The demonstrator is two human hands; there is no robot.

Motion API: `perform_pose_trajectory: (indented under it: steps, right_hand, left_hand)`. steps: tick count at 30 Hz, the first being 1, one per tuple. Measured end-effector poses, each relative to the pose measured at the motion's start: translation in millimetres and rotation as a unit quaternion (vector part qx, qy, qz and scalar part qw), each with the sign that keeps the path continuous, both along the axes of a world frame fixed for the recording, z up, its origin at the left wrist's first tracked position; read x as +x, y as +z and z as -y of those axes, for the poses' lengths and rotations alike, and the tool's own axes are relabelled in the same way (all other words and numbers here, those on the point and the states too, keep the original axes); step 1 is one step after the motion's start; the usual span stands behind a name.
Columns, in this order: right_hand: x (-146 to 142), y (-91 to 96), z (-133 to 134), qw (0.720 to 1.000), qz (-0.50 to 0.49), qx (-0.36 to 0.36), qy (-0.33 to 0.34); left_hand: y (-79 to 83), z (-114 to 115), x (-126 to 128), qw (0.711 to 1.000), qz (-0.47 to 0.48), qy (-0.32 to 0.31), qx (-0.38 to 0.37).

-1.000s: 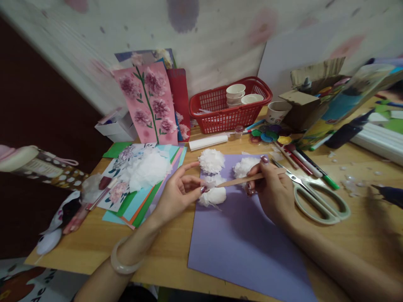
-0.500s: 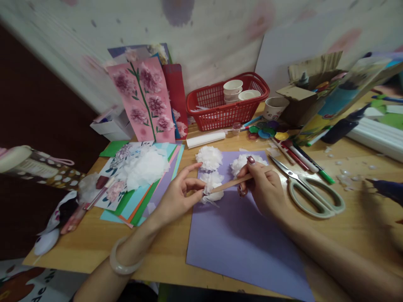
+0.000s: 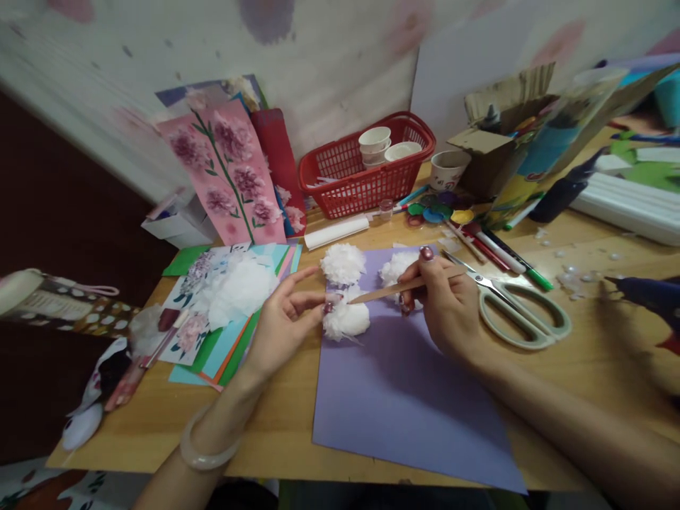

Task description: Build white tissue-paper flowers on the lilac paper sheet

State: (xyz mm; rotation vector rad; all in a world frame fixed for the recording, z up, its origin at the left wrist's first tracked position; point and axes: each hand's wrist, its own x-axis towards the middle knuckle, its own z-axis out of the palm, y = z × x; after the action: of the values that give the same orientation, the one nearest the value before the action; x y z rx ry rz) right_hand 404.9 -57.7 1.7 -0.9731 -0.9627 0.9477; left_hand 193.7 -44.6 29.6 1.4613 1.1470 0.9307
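My left hand (image 3: 281, 322) pinches thumb and fingertips at the left edge of a white tissue-paper flower (image 3: 353, 320) on a purple sheet (image 3: 398, 404). Between the fingers of my right hand (image 3: 443, 304) is a thin wooden stick (image 3: 380, 290), its pointed tip over that flower, near my left fingertips. Directly behind sits another white tissue flower (image 3: 343, 263). A third white flower (image 3: 396, 268) is partly hidden by my right hand. Grey-handled scissors (image 3: 523, 308) lie open to the right of that hand.
Coloured paper (image 3: 228, 343) with white tissue (image 3: 241, 290) on top lies left. Behind are a pink flower picture (image 3: 226, 177), a red basket (image 3: 366, 188) with paper cups, and a paper roll (image 3: 337, 232). Pens (image 3: 504, 251), pearl beads (image 3: 576, 276) and a dark blue glue gun (image 3: 648, 301) are at right.
The stick's tip has moved away from my left fingertips and swung to lie over the front flower. My view has shifted slightly to the right.
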Motion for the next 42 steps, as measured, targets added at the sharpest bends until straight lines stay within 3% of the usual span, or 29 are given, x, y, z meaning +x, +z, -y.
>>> perform_pose_trajectory:
  steps: [4, 8, 16, 25, 30, 34, 42]
  right_hand:
    - [5, -5.1, -1, 0.992, 0.108, 0.025, -0.053]
    - [3, -12.7, -3, 0.981, 0.19, 0.039, -0.012]
    - [0, -19.7, -4, 0.975, 0.217, 0.041, 0.022]
    - [3, -19.1, -5, 0.973, 0.228, 0.029, -0.012]
    - [2, -13.8, 1, 0.967, 0.242, 0.063, -0.048]
    - [0, -12.2, 5, 0.96, 0.257, 0.105, -0.038]
    - [-2, -17.7, 2, 0.929, 0.353, 0.113, -0.022]
  left_hand:
    - [3.1, -5, 2, 0.996, -0.036, 0.024, 0.08]
    - [1.6, -6, 11, 0.988, -0.084, 0.017, 0.129]
    - [-4.0, -5, 18, 0.958, -0.22, 0.049, 0.178]
    - [-13.2, -10, 17, 0.953, -0.24, 0.031, 0.18]
    - [-17.9, -12, 17, 0.944, -0.261, 0.033, 0.199]
    - [-19.4, -13, 17, 0.941, -0.269, 0.034, 0.205]
    - [-16.4, -11, 13, 0.935, -0.275, 0.011, 0.223]
